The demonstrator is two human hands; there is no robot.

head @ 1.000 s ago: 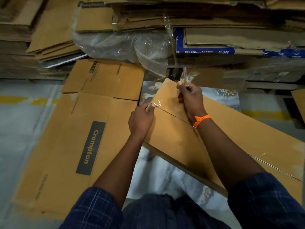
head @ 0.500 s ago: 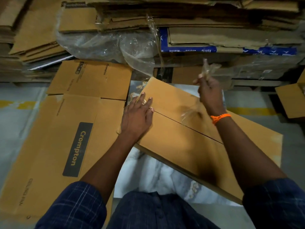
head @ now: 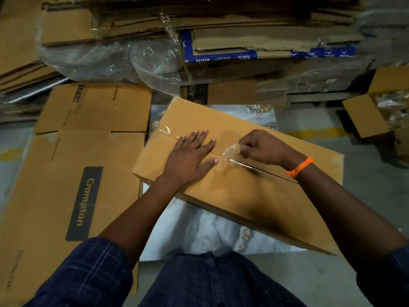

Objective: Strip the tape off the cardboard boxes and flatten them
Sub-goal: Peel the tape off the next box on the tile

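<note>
From the head camera, looking down: my left hand [head: 190, 158] lies flat on the top of the cardboard box [head: 254, 196], fingers spread wide and straight, palm pressing near the box's left end, holding nothing; my fingertips reach across the seam [head: 272, 172] where the two top flaps meet; my right hand [head: 263, 149] is curled into a loose fist just beside it, thumb and fingers pinched shut on a crumpled piece of clear tape [head: 230, 155]; the tape lifts off the seam right at my left forefinger and runs back along the seam toward my right wrist, which wears an orange band [head: 299, 167]; a short scrap of tape [head: 164, 130] clings to the seam at the box's far-left edge; the box sits tilted, its long side running from the upper left to the lower right, resting on a pale marbled sheet [head: 199, 229] on the floor; to its left, touching that sheet's edge, lies a flattened Crompton carton [head: 66, 185]; along the far side stands a pile of flattened cartons [head: 243, 25] with loose clear plastic film [head: 115, 56] draped at its front; at the right edge sits an open box [head: 376, 111], its contents too blurred to tell.
</note>
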